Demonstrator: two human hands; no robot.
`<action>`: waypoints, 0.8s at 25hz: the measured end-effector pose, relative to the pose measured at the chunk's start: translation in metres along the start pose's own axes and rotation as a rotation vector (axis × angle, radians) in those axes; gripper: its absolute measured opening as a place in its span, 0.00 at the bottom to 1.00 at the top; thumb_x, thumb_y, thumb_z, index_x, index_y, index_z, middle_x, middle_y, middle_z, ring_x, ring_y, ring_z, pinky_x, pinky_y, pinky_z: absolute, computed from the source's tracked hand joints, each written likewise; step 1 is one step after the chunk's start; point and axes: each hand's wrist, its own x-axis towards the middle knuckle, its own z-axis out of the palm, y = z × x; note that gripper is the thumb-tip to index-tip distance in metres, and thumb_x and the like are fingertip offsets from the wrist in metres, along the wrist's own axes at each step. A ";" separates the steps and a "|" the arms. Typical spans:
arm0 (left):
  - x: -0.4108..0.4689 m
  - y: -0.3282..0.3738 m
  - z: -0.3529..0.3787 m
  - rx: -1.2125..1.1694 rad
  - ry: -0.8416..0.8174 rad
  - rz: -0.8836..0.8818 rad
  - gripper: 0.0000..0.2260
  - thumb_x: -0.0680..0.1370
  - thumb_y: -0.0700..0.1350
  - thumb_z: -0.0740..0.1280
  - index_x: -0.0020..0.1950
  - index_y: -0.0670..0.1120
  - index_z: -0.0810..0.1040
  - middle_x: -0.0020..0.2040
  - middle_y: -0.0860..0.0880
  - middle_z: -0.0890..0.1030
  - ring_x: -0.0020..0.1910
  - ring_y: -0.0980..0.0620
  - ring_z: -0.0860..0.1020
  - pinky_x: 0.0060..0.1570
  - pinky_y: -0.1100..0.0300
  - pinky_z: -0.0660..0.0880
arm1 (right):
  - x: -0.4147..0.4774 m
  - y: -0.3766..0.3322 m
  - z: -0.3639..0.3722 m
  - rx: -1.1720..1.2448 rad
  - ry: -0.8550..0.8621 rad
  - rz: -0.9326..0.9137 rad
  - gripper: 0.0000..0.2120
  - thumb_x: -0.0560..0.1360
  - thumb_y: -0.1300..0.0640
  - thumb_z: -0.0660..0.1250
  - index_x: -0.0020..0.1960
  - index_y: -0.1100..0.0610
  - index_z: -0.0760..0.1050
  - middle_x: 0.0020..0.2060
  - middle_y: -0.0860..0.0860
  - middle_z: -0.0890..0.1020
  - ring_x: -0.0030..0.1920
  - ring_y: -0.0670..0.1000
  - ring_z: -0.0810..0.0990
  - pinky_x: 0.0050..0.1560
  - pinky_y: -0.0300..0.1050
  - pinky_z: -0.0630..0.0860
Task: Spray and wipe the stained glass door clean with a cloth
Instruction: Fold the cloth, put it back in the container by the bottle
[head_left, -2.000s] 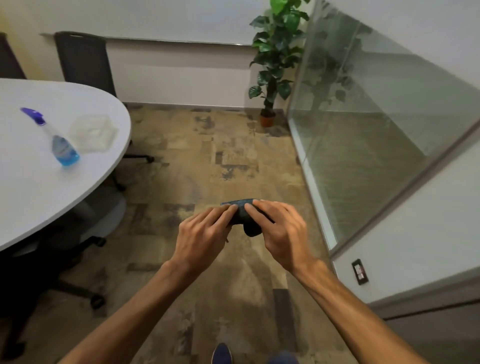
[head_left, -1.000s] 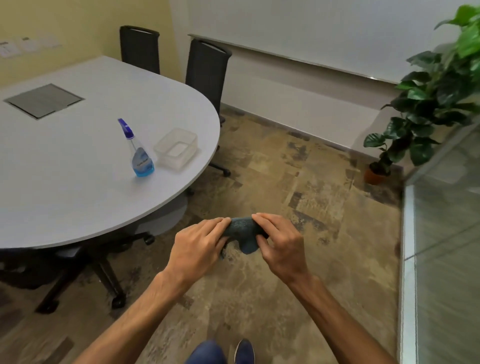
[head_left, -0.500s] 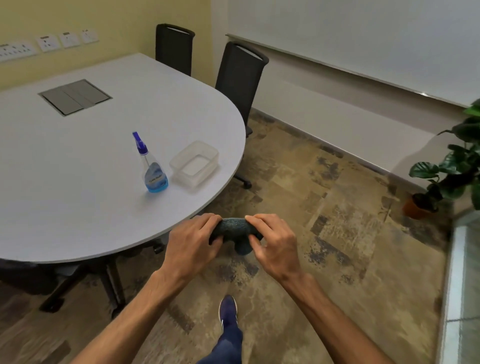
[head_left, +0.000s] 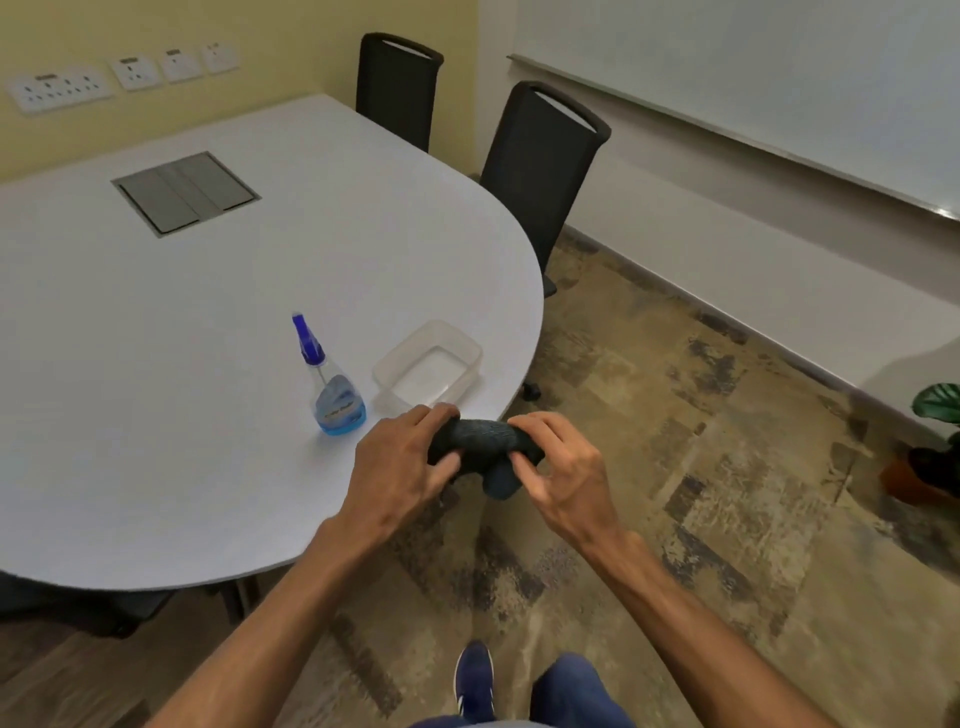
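Fingers, left (head_left: 439, 415): curled over the left end of the cloth (head_left: 480, 439), thumb pressed to its near side.
Fingers, right (head_left: 530, 423): forefinger and thumb pinch the cloth's right end; the others hang loosely bent, a little spread.
Left hand (head_left: 405, 467), right hand (head_left: 563, 475): held close together in the air over the near rim of the table (head_left: 156, 389).
Cloth: dark blue-grey, nubbly weave, bunched into a short roll between both hands. A rounded lump hangs at its five o'clock.
Spray bottle (head_left: 335, 397): clear, blue liquid low in the body, blue trigger head. Upright on the table, near the cloth at its ten o'clock.
Tub (head_left: 428, 366): clear plastic, rectangular, open-topped. Just beside the bottle at its two o'clock.
Table: white, rounded end, with a grey hatch (head_left: 184, 192) at its eleven o'clock.
Chairs (head_left: 543, 166): two, black, beyond the table at twelve and one o'clock.
Potted plant (head_left: 935, 447): frame edge, three o'clock, partly cut off.
Shoe (head_left: 475, 678): blue, on mottled brown carpet (head_left: 727, 467), six o'clock.
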 end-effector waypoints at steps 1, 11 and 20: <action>0.008 -0.002 -0.001 -0.024 0.022 -0.026 0.22 0.73 0.59 0.65 0.66 0.54 0.73 0.57 0.49 0.82 0.51 0.49 0.79 0.54 0.53 0.79 | 0.010 0.003 0.005 0.032 -0.012 0.008 0.16 0.74 0.59 0.72 0.61 0.57 0.78 0.55 0.52 0.82 0.53 0.50 0.81 0.54 0.50 0.81; 0.108 -0.033 0.014 -0.151 0.205 -0.281 0.18 0.74 0.48 0.75 0.62 0.47 0.77 0.64 0.45 0.70 0.51 0.53 0.75 0.50 0.67 0.76 | 0.113 0.041 0.050 0.322 -0.056 0.140 0.17 0.73 0.59 0.76 0.59 0.54 0.76 0.60 0.48 0.72 0.57 0.39 0.75 0.50 0.42 0.82; 0.208 -0.048 0.046 0.017 0.124 -0.436 0.16 0.78 0.47 0.71 0.65 0.47 0.75 0.70 0.46 0.66 0.58 0.44 0.79 0.59 0.51 0.81 | 0.182 0.110 0.089 0.325 -0.464 -0.060 0.34 0.71 0.54 0.78 0.74 0.50 0.69 0.77 0.49 0.56 0.72 0.42 0.60 0.68 0.22 0.60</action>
